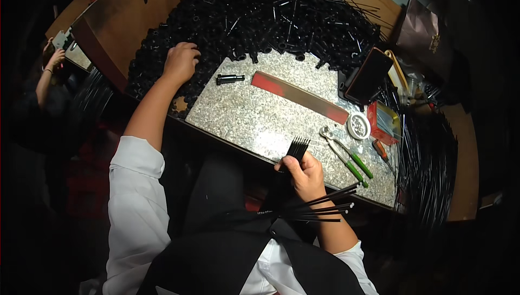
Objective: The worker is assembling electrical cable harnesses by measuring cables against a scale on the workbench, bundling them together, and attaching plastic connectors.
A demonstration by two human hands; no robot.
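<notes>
The right hand (306,173) grips black rods (297,148) at the edge of the desk (230,115); the left hand (181,63), contents unclear, curls over heaped black fittings (244,18), seemingly mid-selection, a move that calls for singling out one.

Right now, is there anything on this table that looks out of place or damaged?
Slightly. One black cylindrical part lies alone on the speckled surface, apart from the heap of black parts. The long bar also looks patchy: red shows mainly toward its ends, with a duller middle, perhaps from wear.
</notes>
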